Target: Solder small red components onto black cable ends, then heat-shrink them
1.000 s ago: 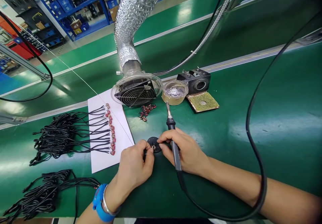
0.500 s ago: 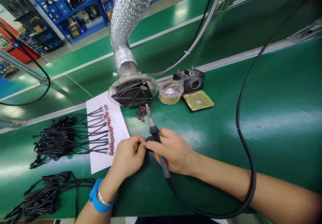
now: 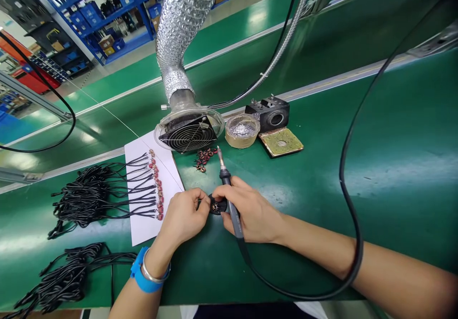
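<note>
Black disc [image 3: 218,207] on worktop [image 3: 322,190]. Left hand [image 3: 189,214] pinched beside it, seemingly on thin wire [image 3: 121,121]. Right hand [image 3: 252,211] curled round soldering iron [image 3: 235,223]. Best: steady disc, light grip.

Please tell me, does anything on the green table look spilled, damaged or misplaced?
Nothing looks clearly spilled or broken. Only the loose heap of small red-and-black parts looks untidy, lying jumbled before the black fan with round grille, whereas the small pinkish-red parts on the flat white sheet form a neat row.
</note>
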`<control>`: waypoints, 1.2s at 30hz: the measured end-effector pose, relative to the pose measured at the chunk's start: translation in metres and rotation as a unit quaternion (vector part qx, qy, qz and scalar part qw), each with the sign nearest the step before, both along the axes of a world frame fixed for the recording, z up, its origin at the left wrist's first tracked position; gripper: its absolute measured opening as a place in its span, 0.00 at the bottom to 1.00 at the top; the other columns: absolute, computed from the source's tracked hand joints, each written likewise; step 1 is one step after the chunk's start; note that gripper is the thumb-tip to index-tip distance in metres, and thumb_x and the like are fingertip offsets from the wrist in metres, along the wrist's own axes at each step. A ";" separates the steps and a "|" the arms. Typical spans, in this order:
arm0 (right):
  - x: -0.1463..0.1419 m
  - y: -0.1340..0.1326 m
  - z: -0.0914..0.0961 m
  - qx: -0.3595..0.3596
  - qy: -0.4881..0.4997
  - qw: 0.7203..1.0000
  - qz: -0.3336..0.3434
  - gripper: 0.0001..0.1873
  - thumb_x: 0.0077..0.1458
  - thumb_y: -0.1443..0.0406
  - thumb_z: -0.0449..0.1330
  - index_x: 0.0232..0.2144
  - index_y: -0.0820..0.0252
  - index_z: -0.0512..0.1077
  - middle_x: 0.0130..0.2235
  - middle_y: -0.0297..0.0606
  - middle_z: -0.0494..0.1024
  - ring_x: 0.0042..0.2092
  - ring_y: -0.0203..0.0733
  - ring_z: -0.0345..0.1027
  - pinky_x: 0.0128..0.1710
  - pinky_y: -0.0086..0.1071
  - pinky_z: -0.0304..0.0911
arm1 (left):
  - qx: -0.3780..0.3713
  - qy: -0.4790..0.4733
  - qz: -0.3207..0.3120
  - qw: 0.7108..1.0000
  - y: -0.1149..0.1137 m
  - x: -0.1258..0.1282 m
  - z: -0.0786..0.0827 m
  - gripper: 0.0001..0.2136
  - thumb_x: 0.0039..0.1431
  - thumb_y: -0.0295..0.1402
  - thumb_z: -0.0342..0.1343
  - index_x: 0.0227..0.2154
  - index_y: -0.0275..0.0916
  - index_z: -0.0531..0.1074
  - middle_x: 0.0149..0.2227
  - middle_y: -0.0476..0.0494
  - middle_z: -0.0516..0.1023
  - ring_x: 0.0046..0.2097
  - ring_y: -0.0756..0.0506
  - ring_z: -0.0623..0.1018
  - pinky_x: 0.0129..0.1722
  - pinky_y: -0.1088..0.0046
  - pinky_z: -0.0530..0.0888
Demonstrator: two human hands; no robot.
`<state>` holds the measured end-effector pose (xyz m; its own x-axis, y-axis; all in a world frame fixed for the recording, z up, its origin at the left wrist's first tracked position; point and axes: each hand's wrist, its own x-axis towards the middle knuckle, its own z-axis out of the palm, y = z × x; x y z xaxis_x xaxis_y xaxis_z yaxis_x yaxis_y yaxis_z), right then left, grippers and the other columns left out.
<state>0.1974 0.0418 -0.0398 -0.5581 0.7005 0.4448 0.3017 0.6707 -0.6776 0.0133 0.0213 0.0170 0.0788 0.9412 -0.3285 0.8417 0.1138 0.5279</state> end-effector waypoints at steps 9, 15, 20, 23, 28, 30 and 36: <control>-0.005 0.010 -0.010 0.013 0.027 0.998 0.052 0.14 0.49 0.75 0.53 0.39 0.58 0.64 0.31 0.36 0.71 0.32 0.41 0.56 0.30 0.31 0.57 | 0.027 -0.021 -0.023 0.999 -0.012 0.000 0.000 0.11 0.63 0.34 0.47 0.29 0.40 0.71 0.19 0.55 0.62 0.23 0.51 0.61 0.24 0.76 0.56; 0.005 0.017 -0.003 -0.017 0.041 0.995 0.093 0.16 0.47 0.74 0.55 0.40 0.58 0.64 0.33 0.37 0.73 0.34 0.41 0.59 0.32 0.31 0.61 | 0.038 -0.006 -0.014 0.999 -0.018 -0.001 -0.001 0.10 0.62 0.34 0.48 0.29 0.40 0.71 0.17 0.56 0.58 0.21 0.51 0.60 0.23 0.76 0.55; 0.011 0.018 0.001 -0.059 0.075 0.994 0.057 0.17 0.49 0.74 0.56 0.42 0.57 0.64 0.36 0.37 0.75 0.38 0.41 0.64 0.37 0.33 0.64 | 0.095 0.016 -0.008 0.995 -0.024 0.000 -0.001 0.07 0.59 0.35 0.51 0.34 0.39 0.73 0.16 0.60 0.50 0.18 0.52 0.58 0.21 0.75 0.54; 0.006 0.018 0.000 -0.039 0.092 0.994 0.040 0.13 0.52 0.74 0.55 0.40 0.57 0.64 0.32 0.34 0.74 0.36 0.40 0.63 0.36 0.32 0.63 | 0.161 0.027 -0.025 0.986 -0.028 0.002 -0.002 0.07 0.59 0.34 0.52 0.36 0.39 0.73 0.16 0.59 0.52 0.18 0.52 0.59 0.20 0.75 0.56; -0.002 0.018 -0.001 0.114 0.062 0.991 0.039 0.09 0.56 0.72 0.53 0.39 0.58 0.68 0.27 0.34 0.72 0.30 0.39 0.57 0.31 0.33 0.57 | 0.270 0.075 -0.090 0.956 -0.034 0.003 -0.010 0.05 0.58 0.33 0.55 0.35 0.40 0.73 0.20 0.52 0.71 0.23 0.50 0.73 0.26 0.74 0.65; -0.002 0.018 0.001 0.174 0.020 0.984 0.041 0.09 0.58 0.70 0.52 0.39 0.58 0.70 0.25 0.34 0.70 0.29 0.40 0.56 0.30 0.34 0.53 | 0.290 0.112 -0.113 0.944 -0.034 0.004 -0.014 0.04 0.59 0.33 0.54 0.33 0.40 0.73 0.22 0.50 0.75 0.25 0.48 0.75 0.26 0.73 0.66; 0.006 0.023 0.005 0.152 0.042 0.987 0.043 0.15 0.55 0.68 0.54 0.46 0.59 0.68 0.27 0.35 0.73 0.31 0.42 0.57 0.32 0.35 0.57 | 0.311 0.146 -0.133 0.929 -0.033 0.007 -0.022 0.06 0.61 0.35 0.55 0.37 0.40 0.73 0.27 0.49 0.80 0.26 0.47 0.78 0.28 0.71 0.68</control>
